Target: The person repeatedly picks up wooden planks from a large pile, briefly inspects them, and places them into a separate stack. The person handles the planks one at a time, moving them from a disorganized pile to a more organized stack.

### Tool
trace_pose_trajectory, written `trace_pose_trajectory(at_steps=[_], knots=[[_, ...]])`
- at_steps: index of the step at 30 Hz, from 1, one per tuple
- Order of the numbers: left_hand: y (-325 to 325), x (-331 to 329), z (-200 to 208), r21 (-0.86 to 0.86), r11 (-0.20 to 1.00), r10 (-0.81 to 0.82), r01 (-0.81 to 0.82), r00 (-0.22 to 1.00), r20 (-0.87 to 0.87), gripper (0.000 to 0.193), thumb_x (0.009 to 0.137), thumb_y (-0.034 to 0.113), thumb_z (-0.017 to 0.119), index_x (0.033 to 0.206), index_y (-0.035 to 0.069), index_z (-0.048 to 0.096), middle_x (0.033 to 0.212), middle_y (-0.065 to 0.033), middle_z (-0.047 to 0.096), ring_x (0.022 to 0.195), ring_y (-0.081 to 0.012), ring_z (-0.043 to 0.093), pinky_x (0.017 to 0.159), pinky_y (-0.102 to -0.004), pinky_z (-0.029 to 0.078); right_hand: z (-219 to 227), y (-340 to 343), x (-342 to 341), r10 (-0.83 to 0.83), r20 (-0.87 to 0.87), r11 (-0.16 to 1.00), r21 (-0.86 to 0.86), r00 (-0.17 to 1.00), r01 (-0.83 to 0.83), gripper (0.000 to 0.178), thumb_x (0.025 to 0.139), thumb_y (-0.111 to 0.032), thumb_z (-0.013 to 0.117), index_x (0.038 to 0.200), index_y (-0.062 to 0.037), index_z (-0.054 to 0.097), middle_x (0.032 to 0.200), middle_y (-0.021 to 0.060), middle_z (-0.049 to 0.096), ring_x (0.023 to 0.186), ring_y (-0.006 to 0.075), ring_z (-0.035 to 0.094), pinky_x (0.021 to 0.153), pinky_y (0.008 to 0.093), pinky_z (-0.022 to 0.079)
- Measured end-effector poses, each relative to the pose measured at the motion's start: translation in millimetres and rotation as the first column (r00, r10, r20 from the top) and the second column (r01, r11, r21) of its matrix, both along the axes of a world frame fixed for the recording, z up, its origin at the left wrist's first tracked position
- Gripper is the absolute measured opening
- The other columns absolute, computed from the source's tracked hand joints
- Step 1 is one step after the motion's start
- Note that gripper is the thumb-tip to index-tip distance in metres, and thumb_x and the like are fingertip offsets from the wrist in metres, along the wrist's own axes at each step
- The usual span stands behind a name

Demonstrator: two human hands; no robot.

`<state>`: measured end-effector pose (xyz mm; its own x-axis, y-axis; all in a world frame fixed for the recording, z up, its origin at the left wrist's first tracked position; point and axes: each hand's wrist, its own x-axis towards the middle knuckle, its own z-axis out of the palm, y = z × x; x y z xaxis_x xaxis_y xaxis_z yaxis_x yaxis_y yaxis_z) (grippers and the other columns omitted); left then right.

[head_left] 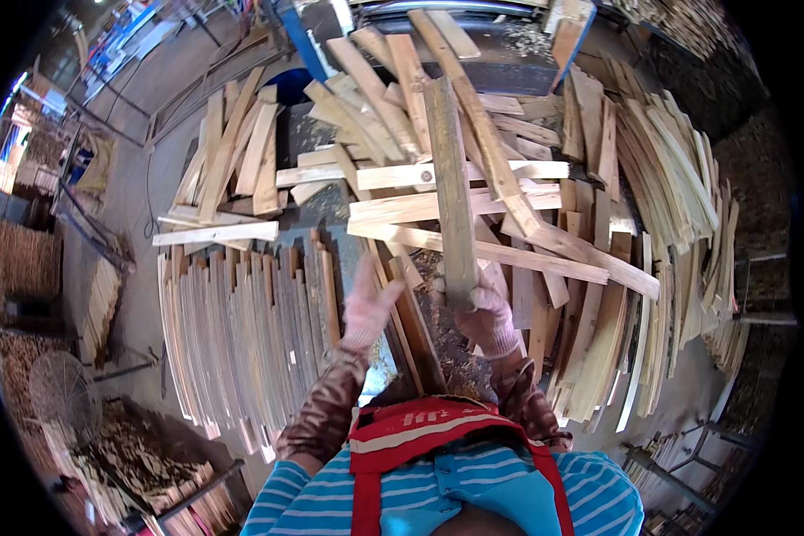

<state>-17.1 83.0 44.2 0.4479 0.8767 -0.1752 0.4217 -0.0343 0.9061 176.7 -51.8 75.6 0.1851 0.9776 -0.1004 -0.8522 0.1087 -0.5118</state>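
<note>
My right hand point(487, 323), in a pale pinkish work glove, grips the near end of a long grey-brown wooden board point(453, 192). The board rises away from me, over a heap of loose planks. My left hand point(367, 304), gloved alike, hangs free with its fingers apart. It is beside the right end of a row of upright-packed slats point(250, 330). Between my hands, narrow strips of wood point(411, 326) slant toward my red apron. Pale planks point(456, 207) lie crosswise just beyond the hands, partly hidden by the held board.
Long boards are stacked along the right side point(661, 196). More loose planks point(241, 161) lean at the far left of the table. Sawdust covers part of the work surface. A round fan guard point(64, 389) and wood piles stand at the left, and a blue machine frame point(304, 40) is at the back.
</note>
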Motion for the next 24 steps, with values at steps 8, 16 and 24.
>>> trace_pose_trajectory(at_steps=[8,16,24], knots=[[-19,66,13,-0.399,0.916,0.292,-0.046,0.758,0.583,0.076,0.085,-0.007,0.069,0.153,0.010,0.038,0.128,-0.0100,0.063,0.104,-0.0174,0.064,0.086,-0.0309,0.057,-7,-7,-19,0.025,0.822,0.969,-0.159,0.569,0.187,0.033,0.095,-0.020,0.070,0.123,-0.0026,0.070,0.138,0.0144,0.059,0.122,0.0231,0.059,0.101,0.0319,0.048],[-68,-108,-70,0.412,0.892,0.221,-0.185,0.974,-0.041,0.073,0.080,0.008,0.071,0.148,0.000,0.044,0.149,-0.0269,0.046,0.137,-0.0420,0.046,0.115,-0.0449,0.038,-33,9,50,-0.188,0.979,0.786,0.194,-0.072,0.587,0.029,0.092,-0.008,0.070,0.120,0.0003,0.069,0.126,0.0149,0.067,0.115,0.0282,0.064,0.100,0.0355,0.049],[-118,-169,-124,0.445,0.896,0.360,-0.008,0.601,-0.714,0.082,0.080,0.013,0.062,0.155,0.007,0.032,0.161,-0.0285,0.026,0.150,-0.0472,0.023,0.123,-0.0551,0.017,-15,92,122,0.492,0.822,0.639,-0.117,-0.287,0.760,0.097,0.081,-0.043,0.073,0.158,-0.0075,0.027,0.162,0.0198,0.033,0.149,0.0415,0.029,0.121,0.0490,0.029]])
